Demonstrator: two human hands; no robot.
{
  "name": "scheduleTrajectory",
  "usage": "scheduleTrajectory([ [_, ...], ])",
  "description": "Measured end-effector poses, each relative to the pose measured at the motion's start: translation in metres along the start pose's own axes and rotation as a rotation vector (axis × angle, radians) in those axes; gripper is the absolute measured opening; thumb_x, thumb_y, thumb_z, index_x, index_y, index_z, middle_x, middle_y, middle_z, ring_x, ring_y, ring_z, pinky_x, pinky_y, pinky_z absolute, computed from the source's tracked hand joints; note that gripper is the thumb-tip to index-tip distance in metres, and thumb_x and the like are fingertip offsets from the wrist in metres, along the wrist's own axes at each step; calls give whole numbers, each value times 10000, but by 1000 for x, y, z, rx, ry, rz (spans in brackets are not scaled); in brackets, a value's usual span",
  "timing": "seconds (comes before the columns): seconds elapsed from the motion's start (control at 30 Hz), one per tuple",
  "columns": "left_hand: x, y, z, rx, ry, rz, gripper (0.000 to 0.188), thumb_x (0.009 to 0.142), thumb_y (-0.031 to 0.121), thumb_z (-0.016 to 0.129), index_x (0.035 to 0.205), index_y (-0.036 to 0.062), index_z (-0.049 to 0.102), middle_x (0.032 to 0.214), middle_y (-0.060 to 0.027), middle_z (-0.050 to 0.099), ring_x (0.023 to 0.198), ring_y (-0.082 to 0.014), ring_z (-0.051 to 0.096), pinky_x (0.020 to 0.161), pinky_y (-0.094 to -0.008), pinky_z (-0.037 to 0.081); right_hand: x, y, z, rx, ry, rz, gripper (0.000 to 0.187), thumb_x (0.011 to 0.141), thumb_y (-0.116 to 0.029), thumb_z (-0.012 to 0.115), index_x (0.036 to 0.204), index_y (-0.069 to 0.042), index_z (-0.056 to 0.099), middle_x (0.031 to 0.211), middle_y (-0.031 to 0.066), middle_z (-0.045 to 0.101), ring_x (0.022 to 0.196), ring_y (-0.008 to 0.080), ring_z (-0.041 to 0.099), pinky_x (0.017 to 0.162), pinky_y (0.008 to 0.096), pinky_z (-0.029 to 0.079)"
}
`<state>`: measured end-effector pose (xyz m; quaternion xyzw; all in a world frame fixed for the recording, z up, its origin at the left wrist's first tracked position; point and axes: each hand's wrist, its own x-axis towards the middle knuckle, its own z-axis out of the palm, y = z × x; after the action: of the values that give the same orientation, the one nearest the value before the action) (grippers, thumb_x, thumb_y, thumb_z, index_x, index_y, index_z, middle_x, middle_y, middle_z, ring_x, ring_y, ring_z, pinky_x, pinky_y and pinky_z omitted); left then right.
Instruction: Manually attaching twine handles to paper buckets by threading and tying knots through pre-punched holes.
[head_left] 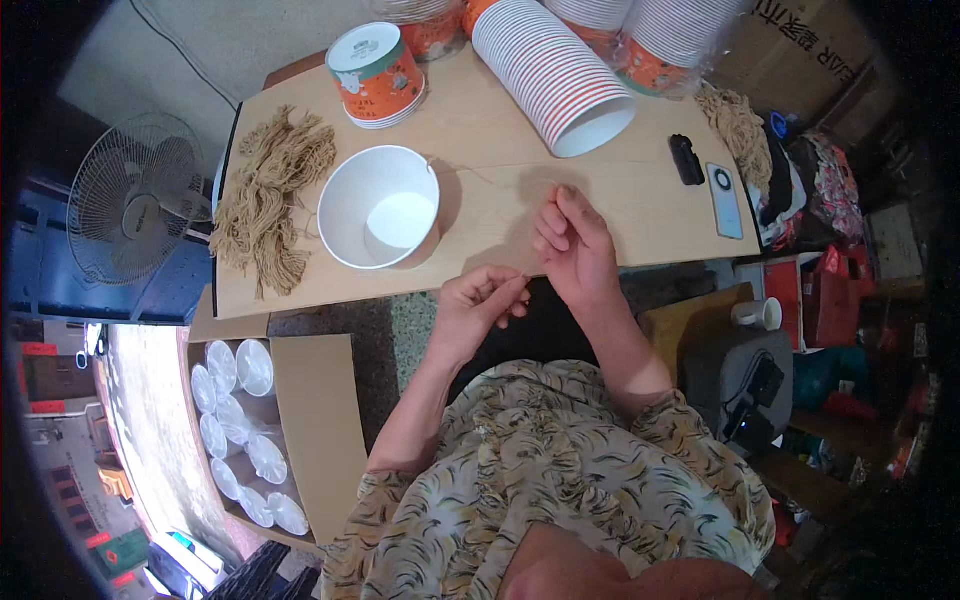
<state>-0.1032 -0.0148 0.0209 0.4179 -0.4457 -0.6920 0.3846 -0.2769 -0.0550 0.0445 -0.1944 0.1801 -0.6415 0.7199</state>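
A white-lined paper bucket (pixel 365 215) stands open-mouthed near the table's front edge, left of my hands. From its rim a thin tan twine (pixel 480 172) runs right across the table toward my right hand (pixel 573 235). That hand is raised at the table edge, thumb and forefinger pinched on the twine, the other fingers curled. Lower and to the left, my left hand (pixel 480 306) is closed in a pinch; a tiny bit of what looks like twine shows at its fingertips. Bundles of tan twine (pixel 270 200) lie left of the bucket.
Behind stand an upturned orange paper bucket (pixel 378 80) and a long leaning stack of nested buckets (pixel 550 75). A phone (pixel 725 201) and a small black object (pixel 686 160) lie at the right. An open carton (pixel 318 430) of wrapped cups is lower left, below a fan (pixel 140 200).
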Motion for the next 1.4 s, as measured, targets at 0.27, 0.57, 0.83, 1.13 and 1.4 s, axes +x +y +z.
scheduleTrajectory([
  [0.27,-37,-39,-32,344,177,112,61,931,60,688,929,13,726,747,-1,691,638,-16,570,554,-207,465,-16,23,-66,-1142,145,-209,263,976,-124,573,1199,3,628,959,76,669,863,166,642,797,310,516],
  [0.57,-43,-7,-19,728,50,331,89,840,33,754,926,15,740,787,-94,688,673,-183,650,597,-303,502,-54,24,-29,-1243,-502,154,266,1028,-137,536,1241,14,587,824,65,657,699,124,612,668,279,512],
  [0.83,-44,-12,-33,586,80,254,81,823,40,786,896,23,754,776,-67,674,654,-116,627,579,-268,485,-65,28,-30,-1258,-374,273,198,947,-169,699,1024,-3,623,693,10,575,631,54,489,572,253,426],
  [1.13,-55,-25,-45,348,24,172,57,888,42,745,928,2,739,793,-23,673,711,-65,617,622,-229,491,-66,35,-34,-1106,-306,236,106,917,-113,706,923,-21,652,694,-63,528,622,23,437,550,222,371],
  [1.4,-63,-39,-49,185,55,53,95,959,68,670,974,-13,717,831,-11,661,734,-66,623,652,-225,516,-69,35,-29,-1143,-314,311,107,916,-114,709,910,-19,659,685,-59,535,632,19,447,559,220,380],
])
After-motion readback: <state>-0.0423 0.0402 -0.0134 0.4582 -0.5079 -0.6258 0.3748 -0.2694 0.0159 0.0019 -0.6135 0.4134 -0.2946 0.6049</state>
